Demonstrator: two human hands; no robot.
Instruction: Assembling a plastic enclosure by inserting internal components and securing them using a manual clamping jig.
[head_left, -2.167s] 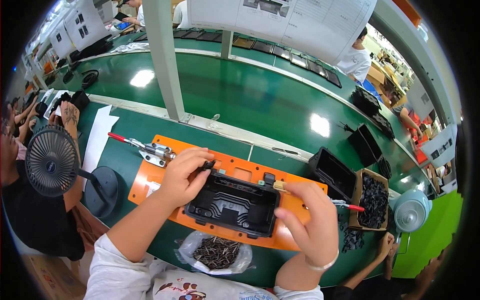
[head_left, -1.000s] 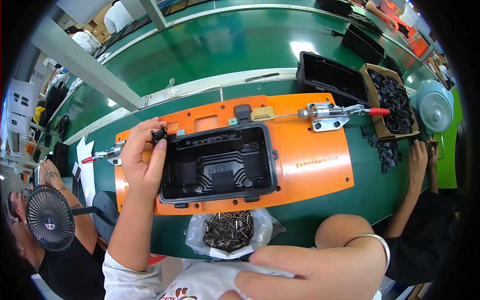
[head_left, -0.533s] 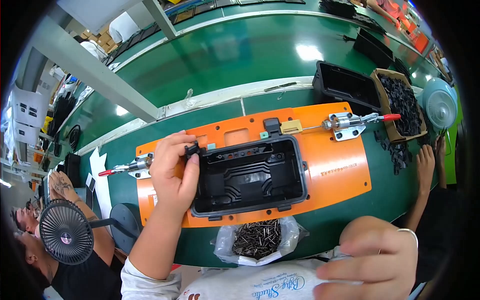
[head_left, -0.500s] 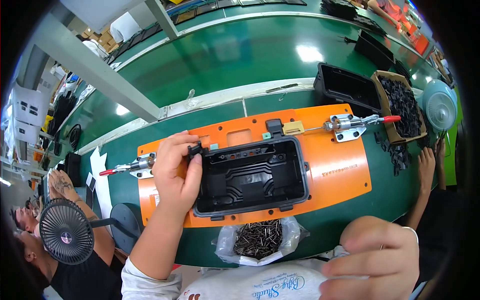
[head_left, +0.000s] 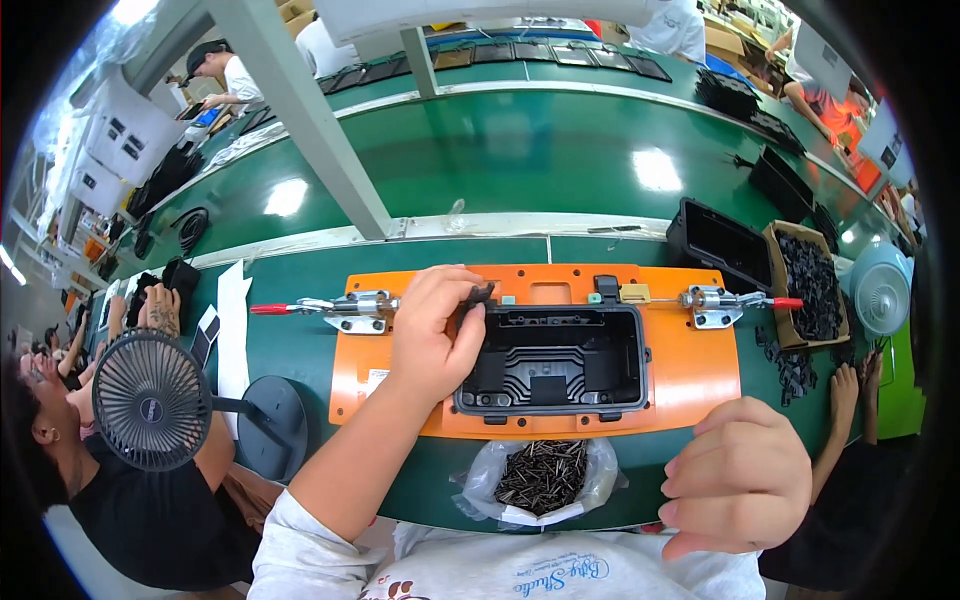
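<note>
1. The left hand (head_left: pixel 432 330) is pinching a small black plastic part (head_left: pixel 478 296) between thumb and fingertips, pressing it against the upper left corner of the black rectangular plastic housing (head_left: pixel 550 358).
2. The housing is sitting open side up in the flat orange fixture plate (head_left: pixel 690 365) on the green bench, with a red-handled toggle clamp (head_left: pixel 335 308) just beside the left hand and a second toggle clamp (head_left: pixel 725 302) at the plate's right end.
3. The right hand (head_left: pixel 740 475) is hovering low and near the body, fingers curled loosely inward; nothing is showing in its grasp, though the palm side is hidden.
4. A clear plastic bag of dark metal screws (head_left: pixel 540 475) is lying just in front of the plate, between the two forearms.
5. The step in hand is looking like seating the small part at the housing's corner. The next move is probably calling for steady fingertip pressure and checking that it is sitting flush.
</note>
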